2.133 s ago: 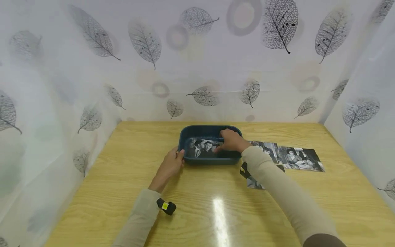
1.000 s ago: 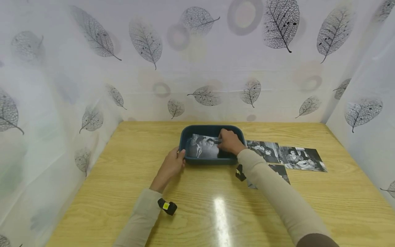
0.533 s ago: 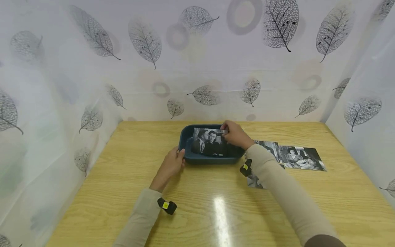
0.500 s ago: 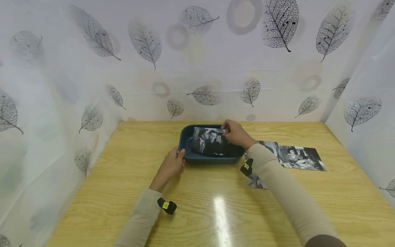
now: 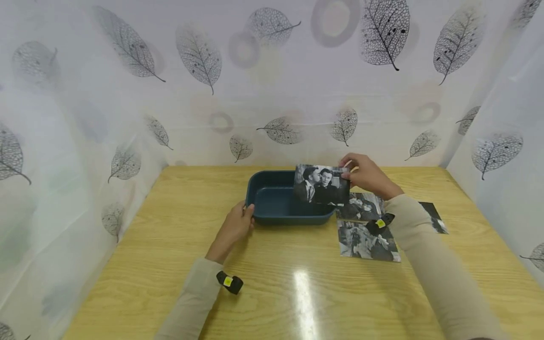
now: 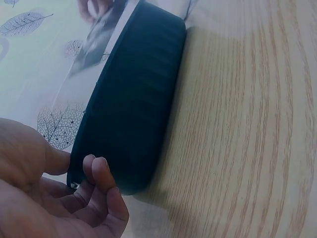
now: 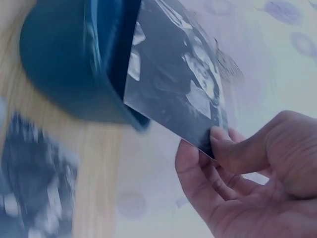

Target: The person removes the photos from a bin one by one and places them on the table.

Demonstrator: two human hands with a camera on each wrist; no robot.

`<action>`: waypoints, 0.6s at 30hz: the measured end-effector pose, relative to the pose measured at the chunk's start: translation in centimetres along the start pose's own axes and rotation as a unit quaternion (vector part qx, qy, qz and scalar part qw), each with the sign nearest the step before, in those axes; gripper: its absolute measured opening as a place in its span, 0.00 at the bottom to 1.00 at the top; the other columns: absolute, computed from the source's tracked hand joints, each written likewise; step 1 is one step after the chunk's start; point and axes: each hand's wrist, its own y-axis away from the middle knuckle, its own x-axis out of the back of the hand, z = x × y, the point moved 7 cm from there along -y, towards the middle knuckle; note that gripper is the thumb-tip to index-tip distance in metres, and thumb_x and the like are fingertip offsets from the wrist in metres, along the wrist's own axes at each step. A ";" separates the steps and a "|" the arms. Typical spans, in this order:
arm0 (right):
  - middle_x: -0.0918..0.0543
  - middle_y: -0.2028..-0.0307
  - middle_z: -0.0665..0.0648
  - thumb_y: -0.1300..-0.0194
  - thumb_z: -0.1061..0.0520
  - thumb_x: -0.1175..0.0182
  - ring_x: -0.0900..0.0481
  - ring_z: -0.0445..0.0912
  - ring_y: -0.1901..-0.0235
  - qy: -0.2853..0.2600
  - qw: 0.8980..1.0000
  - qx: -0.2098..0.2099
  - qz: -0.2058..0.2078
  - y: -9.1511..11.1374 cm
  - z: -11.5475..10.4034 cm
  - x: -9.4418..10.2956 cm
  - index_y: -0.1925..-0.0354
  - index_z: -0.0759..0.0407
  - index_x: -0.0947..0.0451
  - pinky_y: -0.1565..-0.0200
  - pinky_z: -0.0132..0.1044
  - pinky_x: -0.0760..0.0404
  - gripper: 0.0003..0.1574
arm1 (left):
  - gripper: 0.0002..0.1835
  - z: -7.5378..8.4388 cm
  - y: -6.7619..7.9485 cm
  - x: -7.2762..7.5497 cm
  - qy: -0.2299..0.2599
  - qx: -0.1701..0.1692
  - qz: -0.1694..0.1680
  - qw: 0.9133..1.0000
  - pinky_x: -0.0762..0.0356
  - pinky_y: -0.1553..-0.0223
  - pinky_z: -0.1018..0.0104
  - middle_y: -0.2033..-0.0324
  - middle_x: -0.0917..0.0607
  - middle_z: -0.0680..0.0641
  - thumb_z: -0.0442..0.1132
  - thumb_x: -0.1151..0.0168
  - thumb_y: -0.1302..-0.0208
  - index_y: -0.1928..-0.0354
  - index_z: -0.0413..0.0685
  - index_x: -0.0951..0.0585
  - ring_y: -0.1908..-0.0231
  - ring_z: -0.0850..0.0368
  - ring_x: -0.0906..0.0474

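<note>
My left hand [image 5: 235,225] grips the left end of a dark blue plastic bin [image 5: 289,220], thumb at the rim and fingers outside the wall, as the left wrist view also shows. With thumb and fingers, my right hand [image 5: 369,176] pinches the upper right corner of a black-and-white photo print [image 5: 320,185] of two people. The print is tilted up over the right part of the bin, whose visible floor is bare. In the right wrist view, the pinched print [image 7: 168,74] hangs just past the bin's rim [image 7: 111,91].
Right of the bin, one photo [image 5: 361,208] lies behind a second photo [image 5: 367,242] on the wooden table [image 5: 178,203]. A third photo [image 5: 434,218] shows farther right, partly hidden by the sleeve. A leaf-patterned curtain [image 5: 297,104] closes off the back and sides.
My right hand has raised the photo from the bin's floor and carried it up and to the right. More of the bin's inside shows now. The left hand keeps its grip.
</note>
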 end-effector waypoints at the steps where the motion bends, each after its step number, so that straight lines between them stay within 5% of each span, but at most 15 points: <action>1: 0.25 0.55 0.70 0.27 0.70 0.47 0.20 0.55 0.64 -0.002 1.000 -0.003 -0.002 0.5 0.2 0.6 0.45 0.70 0.30 0.65 0.42 0.16 0.13 | 0.21 0.0 0.0 0.0 -0.001 0.000 0.000 1.000 0.30 0.70 0.65 0.69 0.19 0.41 0.43 0.56 0.17 0.33 0.37 0.31 0.70 0.52 0.23; 18: 0.23 0.57 0.64 0.25 0.66 0.46 0.23 0.45 0.65 0.063 0.995 -0.073 -0.037 10.0 8.8 9.6 0.44 0.70 0.31 0.64 0.41 0.18 0.14 | 0.20 0.2 -0.2 0.0 -0.016 -0.007 0.003 1.000 0.29 0.69 0.65 0.69 0.20 0.43 0.43 0.57 0.17 0.35 0.36 0.30 0.69 0.53 0.22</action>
